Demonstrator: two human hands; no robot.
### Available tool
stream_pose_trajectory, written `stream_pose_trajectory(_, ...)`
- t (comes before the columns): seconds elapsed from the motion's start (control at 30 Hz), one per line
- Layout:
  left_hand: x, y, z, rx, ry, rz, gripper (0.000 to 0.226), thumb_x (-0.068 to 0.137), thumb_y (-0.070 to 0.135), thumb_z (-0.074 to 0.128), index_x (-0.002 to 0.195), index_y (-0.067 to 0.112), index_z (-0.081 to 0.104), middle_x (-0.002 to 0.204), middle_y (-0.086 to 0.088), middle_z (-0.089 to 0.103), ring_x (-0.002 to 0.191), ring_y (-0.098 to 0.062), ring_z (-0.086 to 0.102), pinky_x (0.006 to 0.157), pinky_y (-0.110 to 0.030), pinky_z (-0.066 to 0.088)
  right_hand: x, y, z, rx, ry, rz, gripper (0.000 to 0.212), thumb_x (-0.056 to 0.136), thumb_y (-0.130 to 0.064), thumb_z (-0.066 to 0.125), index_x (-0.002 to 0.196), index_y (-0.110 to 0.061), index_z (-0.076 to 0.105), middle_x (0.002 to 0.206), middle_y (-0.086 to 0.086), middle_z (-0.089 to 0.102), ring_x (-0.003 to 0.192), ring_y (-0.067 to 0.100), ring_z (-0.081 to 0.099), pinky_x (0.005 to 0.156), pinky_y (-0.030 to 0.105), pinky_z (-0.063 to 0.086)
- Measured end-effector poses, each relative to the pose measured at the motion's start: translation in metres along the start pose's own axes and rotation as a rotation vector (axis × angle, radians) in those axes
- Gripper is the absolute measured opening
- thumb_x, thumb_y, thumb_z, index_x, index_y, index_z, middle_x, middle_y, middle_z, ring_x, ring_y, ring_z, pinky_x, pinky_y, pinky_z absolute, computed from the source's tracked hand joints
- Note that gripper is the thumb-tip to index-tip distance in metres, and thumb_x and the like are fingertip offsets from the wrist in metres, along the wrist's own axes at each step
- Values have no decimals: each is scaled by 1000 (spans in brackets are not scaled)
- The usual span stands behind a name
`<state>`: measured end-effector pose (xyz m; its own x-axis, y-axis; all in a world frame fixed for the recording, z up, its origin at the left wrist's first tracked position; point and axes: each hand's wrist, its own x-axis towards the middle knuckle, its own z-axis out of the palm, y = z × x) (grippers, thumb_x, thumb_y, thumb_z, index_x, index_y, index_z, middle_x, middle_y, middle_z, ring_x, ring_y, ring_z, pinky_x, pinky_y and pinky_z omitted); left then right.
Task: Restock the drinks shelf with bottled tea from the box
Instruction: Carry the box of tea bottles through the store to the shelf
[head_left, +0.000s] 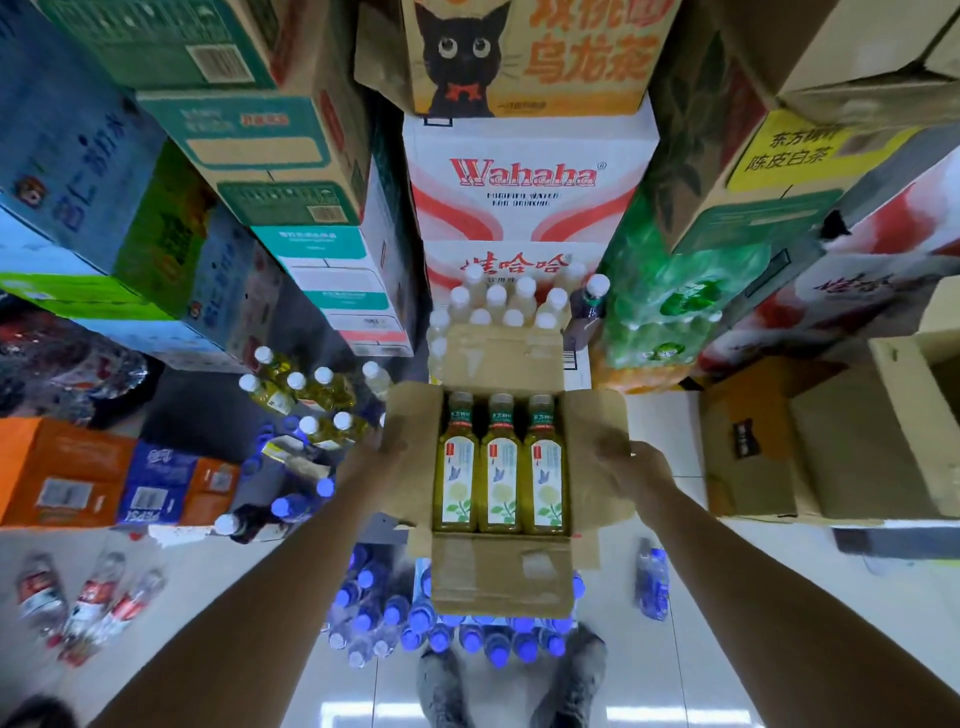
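An open cardboard box (501, 577) hangs in front of me above the floor, all its flaps folded out. Three bottles of yellow-green tea (501, 470) lie side by side in it, caps pointing away from me. My left hand (387, 441) grips the box's left flap and side, mostly hidden behind the cardboard. My right hand (631, 470) grips the right flap, fingers curled round its edge.
Stacked drink cartons (530, 182) wall in the space ahead and on both sides. White-capped bottles (509, 301) stand just beyond the box, more tea bottles (306, 395) to the left. Blue-capped water bottles (441, 629) crowd the floor by my feet. An open empty carton (841, 441) sits right.
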<state>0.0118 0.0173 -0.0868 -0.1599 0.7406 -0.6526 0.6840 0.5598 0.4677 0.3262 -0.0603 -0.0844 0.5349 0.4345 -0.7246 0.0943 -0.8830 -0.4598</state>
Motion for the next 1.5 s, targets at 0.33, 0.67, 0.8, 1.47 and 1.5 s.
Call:
stream_pose_trajectory(0.33, 2, 17, 3, -430, -294, -195, 58, 83, 30, 80, 129, 20, 46, 118, -9, 64, 106, -28, 61, 92, -48, 52, 8, -8, -3, 260, -245, 186, 56, 73, -20, 87, 120, -11, 56, 109, 15, 68, 103, 35, 65, 96, 52, 52)
stream_pose_trajectory(0.67, -6, 27, 14, -127, -161, -44, 53, 87, 34, 70, 129, 12, 47, 114, -8, 60, 105, -24, 57, 83, -39, 47, 8, -21, 12, 126, -211, 65, 54, 77, -27, 83, 114, -7, 51, 98, 12, 65, 95, 30, 64, 91, 45, 53)
stream_pose_trajectory(0.8, -9, 30, 18, -117, -133, -33, 43, 87, 31, 69, 121, 11, 51, 107, -8, 61, 101, -24, 60, 88, -41, 51, 2, -23, 12, 74, -148, 2, 50, 78, -28, 81, 110, -10, 47, 93, 8, 60, 99, 31, 60, 89, 45, 52)
stream_pose_trajectory(1.47, -7, 20, 15, -146, -186, 3, 40, 91, 36, 68, 120, 18, 47, 109, -6, 60, 97, -21, 58, 81, -37, 43, -5, -23, 9, -190, -293, -175, 31, 90, -36, 66, 106, -9, 62, 95, 10, 72, 87, 26, 70, 80, 40, 57)
stream_pose_trajectory(1.5, -7, 18, 14, -162, -190, 6, 41, 91, 36, 67, 122, 18, 47, 110, -6, 61, 99, -22, 58, 82, -38, 44, -6, -22, 11, -180, -274, -173, 29, 90, -35, 66, 105, -9, 62, 94, 10, 71, 87, 25, 70, 79, 39, 57)
